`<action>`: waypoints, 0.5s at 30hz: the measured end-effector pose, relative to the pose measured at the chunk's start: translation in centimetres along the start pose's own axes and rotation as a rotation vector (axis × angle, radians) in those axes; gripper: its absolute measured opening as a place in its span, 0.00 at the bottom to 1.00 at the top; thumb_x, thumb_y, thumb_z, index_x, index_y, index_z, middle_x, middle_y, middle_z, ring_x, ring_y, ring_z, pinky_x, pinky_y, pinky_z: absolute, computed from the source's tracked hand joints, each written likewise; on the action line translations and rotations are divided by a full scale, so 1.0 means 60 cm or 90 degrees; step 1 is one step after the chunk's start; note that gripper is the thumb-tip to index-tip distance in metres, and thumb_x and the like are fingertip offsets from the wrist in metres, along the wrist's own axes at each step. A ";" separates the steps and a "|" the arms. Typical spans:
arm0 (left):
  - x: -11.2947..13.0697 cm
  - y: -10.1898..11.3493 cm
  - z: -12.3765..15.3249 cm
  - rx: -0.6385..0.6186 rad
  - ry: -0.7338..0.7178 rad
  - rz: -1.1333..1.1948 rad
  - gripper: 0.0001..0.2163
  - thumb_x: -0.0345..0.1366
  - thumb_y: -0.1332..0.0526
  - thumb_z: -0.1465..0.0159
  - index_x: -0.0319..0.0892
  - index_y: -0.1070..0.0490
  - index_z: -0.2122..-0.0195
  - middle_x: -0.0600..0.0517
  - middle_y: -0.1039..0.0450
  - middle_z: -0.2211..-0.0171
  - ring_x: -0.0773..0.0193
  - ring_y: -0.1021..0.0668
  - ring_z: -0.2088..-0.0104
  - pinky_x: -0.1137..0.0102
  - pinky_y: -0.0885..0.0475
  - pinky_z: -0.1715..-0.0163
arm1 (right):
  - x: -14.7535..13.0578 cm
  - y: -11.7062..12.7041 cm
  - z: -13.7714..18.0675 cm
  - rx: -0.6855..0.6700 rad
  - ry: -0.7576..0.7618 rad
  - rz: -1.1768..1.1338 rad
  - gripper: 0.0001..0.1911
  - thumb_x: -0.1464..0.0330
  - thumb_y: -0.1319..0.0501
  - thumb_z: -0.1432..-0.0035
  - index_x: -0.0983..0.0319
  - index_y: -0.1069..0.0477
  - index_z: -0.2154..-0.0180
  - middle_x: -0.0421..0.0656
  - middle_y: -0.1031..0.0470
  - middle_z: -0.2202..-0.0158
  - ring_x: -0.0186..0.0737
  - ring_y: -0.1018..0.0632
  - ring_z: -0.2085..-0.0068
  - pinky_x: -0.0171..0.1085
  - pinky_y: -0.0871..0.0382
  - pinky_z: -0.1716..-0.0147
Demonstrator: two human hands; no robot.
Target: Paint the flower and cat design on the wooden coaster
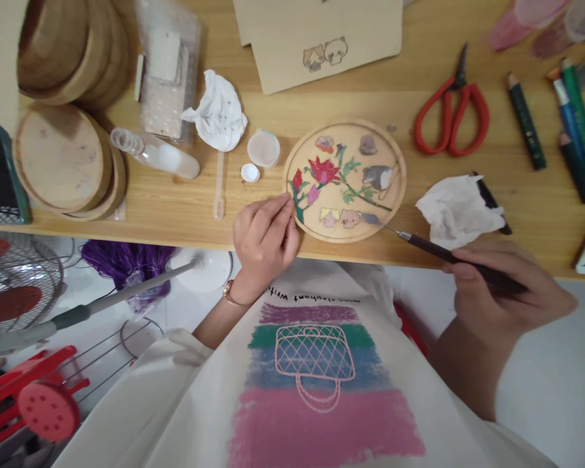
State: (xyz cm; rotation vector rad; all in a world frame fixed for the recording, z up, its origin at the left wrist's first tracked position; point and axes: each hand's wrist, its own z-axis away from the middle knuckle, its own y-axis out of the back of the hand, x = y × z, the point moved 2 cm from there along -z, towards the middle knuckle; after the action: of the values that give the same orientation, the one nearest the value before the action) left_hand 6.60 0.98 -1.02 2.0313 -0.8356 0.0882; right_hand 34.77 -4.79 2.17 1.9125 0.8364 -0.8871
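Cream canvas cloth (316,390) is filling the bottom of my feed, its weave carrying chalky bands of purple, green, blue and pink around a pink-outlined bag.

Just above it I am watching the right hand (507,292). Its fingers are wrapping tightly around the dark, slim handle of a tool (448,255), whose metal neck is reaching left until the flat greyish tip is resting on the round wooden plate (344,179).

The left hand (266,237), a thin bracelet (231,296) at its wrist, is curling with the fingers bunched narrowly together, the tips pressing the plate's left rim.

That plate is lying flat near the front edge of the pale wooden surface (175,201), between the two hands, and it is showing a glossy red flower, green stems and small pastel animal shapes.

A crumpled white tissue (458,211) is sitting just right of it.

Farther back I am seeing red-handled scissors (451,117), dark green and blue pencils (526,123), a small round lidded pot (263,148), a clear bottle (156,153) lying on its side and stacked wooden discs (61,159).
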 end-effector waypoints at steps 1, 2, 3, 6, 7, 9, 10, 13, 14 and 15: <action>0.000 0.000 -0.001 0.000 0.000 -0.001 0.17 0.30 0.41 0.35 0.45 0.28 0.45 0.46 0.20 0.52 0.55 0.20 0.53 0.60 0.27 0.53 | 0.000 -0.001 0.000 -0.002 -0.004 -0.001 0.17 0.73 0.30 0.50 0.47 0.18 0.59 0.39 0.22 0.72 0.38 0.25 0.72 0.38 0.34 0.75; 0.001 0.000 -0.001 0.001 -0.002 -0.006 0.17 0.30 0.41 0.35 0.45 0.28 0.45 0.46 0.20 0.53 0.55 0.20 0.54 0.60 0.27 0.54 | -0.001 -0.002 0.000 -0.004 -0.005 -0.003 0.18 0.73 0.30 0.50 0.47 0.19 0.59 0.38 0.22 0.72 0.38 0.25 0.72 0.38 0.34 0.75; 0.002 0.001 -0.002 0.004 -0.008 -0.014 0.17 0.30 0.41 0.35 0.44 0.27 0.46 0.46 0.20 0.53 0.56 0.20 0.54 0.60 0.27 0.54 | -0.001 -0.003 -0.001 -0.007 -0.004 -0.005 0.18 0.73 0.31 0.50 0.46 0.19 0.59 0.38 0.22 0.72 0.38 0.25 0.72 0.38 0.34 0.75; 0.003 0.002 -0.004 0.005 -0.018 -0.044 0.15 0.30 0.41 0.35 0.44 0.26 0.48 0.46 0.19 0.55 0.57 0.20 0.56 0.61 0.25 0.56 | 0.001 -0.005 -0.002 -0.016 0.013 -0.010 0.19 0.74 0.31 0.49 0.47 0.19 0.58 0.38 0.22 0.71 0.37 0.25 0.73 0.37 0.34 0.75; 0.003 0.002 -0.004 -0.001 -0.015 -0.053 0.14 0.31 0.41 0.35 0.44 0.26 0.49 0.46 0.19 0.55 0.57 0.20 0.56 0.61 0.25 0.57 | 0.002 -0.005 -0.002 -0.017 0.018 -0.011 0.18 0.73 0.31 0.49 0.47 0.19 0.58 0.39 0.22 0.72 0.37 0.25 0.73 0.37 0.34 0.75; 0.002 0.002 -0.003 -0.017 -0.004 -0.057 0.14 0.31 0.42 0.34 0.44 0.26 0.49 0.46 0.19 0.54 0.56 0.19 0.56 0.60 0.25 0.56 | 0.005 -0.003 -0.001 -0.015 0.020 -0.010 0.17 0.72 0.30 0.49 0.48 0.18 0.58 0.39 0.21 0.72 0.37 0.25 0.73 0.38 0.33 0.75; 0.001 0.002 -0.003 -0.023 0.002 -0.048 0.15 0.31 0.42 0.34 0.45 0.26 0.48 0.46 0.19 0.54 0.56 0.19 0.55 0.60 0.25 0.55 | 0.006 -0.001 -0.001 -0.009 0.015 -0.009 0.16 0.72 0.30 0.49 0.49 0.18 0.59 0.39 0.21 0.72 0.38 0.25 0.73 0.38 0.33 0.75; 0.000 0.002 -0.001 -0.033 0.014 -0.007 0.16 0.31 0.42 0.34 0.45 0.27 0.45 0.46 0.20 0.52 0.55 0.20 0.53 0.59 0.27 0.53 | 0.010 0.002 0.001 0.011 -0.012 -0.009 0.14 0.70 0.30 0.50 0.49 0.18 0.60 0.40 0.22 0.72 0.39 0.24 0.73 0.39 0.33 0.74; 0.000 0.002 -0.001 -0.031 0.013 -0.005 0.16 0.31 0.41 0.35 0.45 0.27 0.45 0.46 0.20 0.52 0.55 0.20 0.53 0.59 0.27 0.53 | 0.010 0.002 0.001 0.012 -0.016 -0.012 0.15 0.71 0.30 0.50 0.49 0.18 0.60 0.40 0.22 0.72 0.39 0.24 0.73 0.39 0.33 0.74; 0.000 0.002 -0.002 -0.025 0.010 -0.010 0.16 0.30 0.41 0.35 0.45 0.27 0.46 0.47 0.20 0.52 0.56 0.20 0.53 0.60 0.27 0.53 | 0.009 0.002 0.001 0.009 -0.014 -0.014 0.15 0.71 0.30 0.50 0.48 0.18 0.60 0.39 0.22 0.72 0.39 0.24 0.73 0.39 0.33 0.74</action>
State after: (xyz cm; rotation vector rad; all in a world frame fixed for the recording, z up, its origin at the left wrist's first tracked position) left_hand 6.57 1.00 -0.85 1.9977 -0.8065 0.0778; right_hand 35.13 -4.77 1.72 1.9054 0.8410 -0.9283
